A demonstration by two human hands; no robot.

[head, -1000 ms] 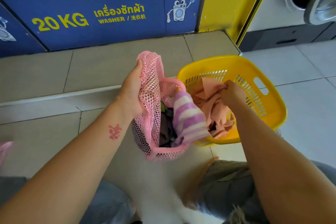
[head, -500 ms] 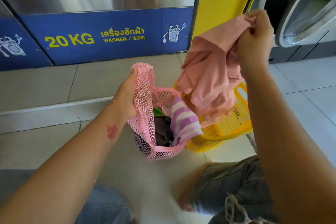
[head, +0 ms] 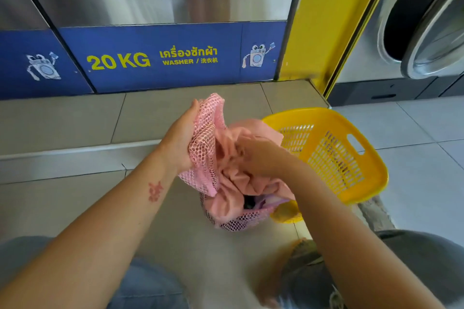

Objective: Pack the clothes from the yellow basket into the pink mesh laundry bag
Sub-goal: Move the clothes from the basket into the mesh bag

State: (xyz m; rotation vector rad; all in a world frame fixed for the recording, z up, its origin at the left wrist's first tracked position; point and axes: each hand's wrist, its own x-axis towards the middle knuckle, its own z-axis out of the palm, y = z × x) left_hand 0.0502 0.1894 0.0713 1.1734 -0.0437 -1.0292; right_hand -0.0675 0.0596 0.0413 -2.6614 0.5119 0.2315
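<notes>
Our right hand point(head: 261, 155) was closed on the pink garment point(head: 233, 183), pushing it down into the mouth of the pink mesh laundry bag point(head: 206, 148); our left hand point(head: 179, 142) gripped the bag's bunched rim just to the left of it, holding the mouth up. The garment was soft, crumpled and salmon-pink, spilling over the bag's near edge, with a dark item and a striped purple cloth point(head: 272, 199) showing beneath it (only a sliver of each). Half a second earlier we had held that garment high above the yellow basket point(head: 364, 165); now it sat in the bag. To the right of our right hand the basket lay tilted on the tiled floor point(head: 414, 133), touching the bag. Beyond both hands stood the washer point(head: 155, 57) with its blue panel.
</notes>
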